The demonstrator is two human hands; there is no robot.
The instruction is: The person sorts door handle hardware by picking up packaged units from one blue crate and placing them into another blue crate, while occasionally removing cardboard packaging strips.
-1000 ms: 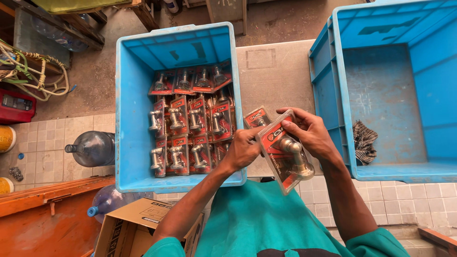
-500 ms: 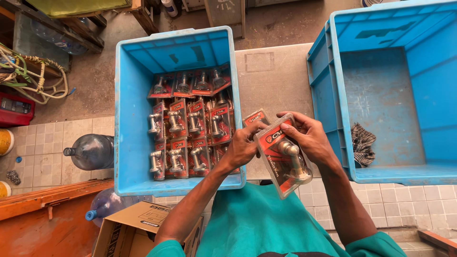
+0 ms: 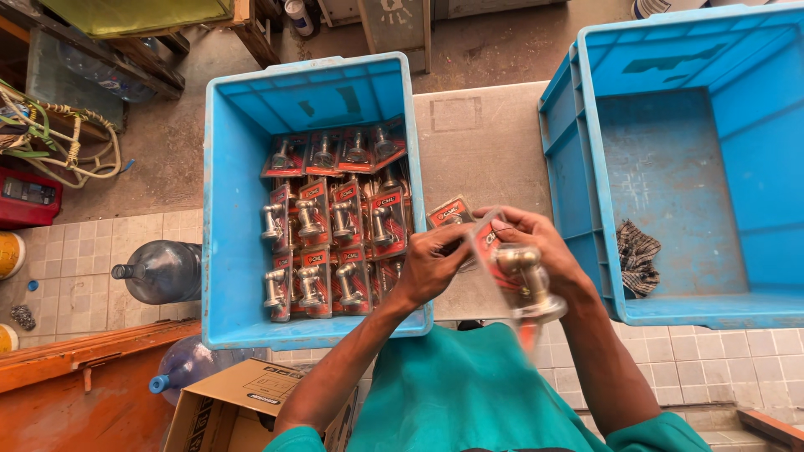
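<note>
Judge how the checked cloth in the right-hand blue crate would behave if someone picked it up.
The checked cloth lies crumpled against the wall of the blue crate, so it is probably floppy and would drape when lifted. It looks thin, hence likely light. Being soft, it should neither roll nor break.

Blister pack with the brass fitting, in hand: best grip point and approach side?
Probably pinch the flat card edges of the blister pack, from its two sides, as the left hand and right hand do now. The brass fitting bulges from the face under a clear bubble, so a grip across the face would likely slip or crush it.
</note>
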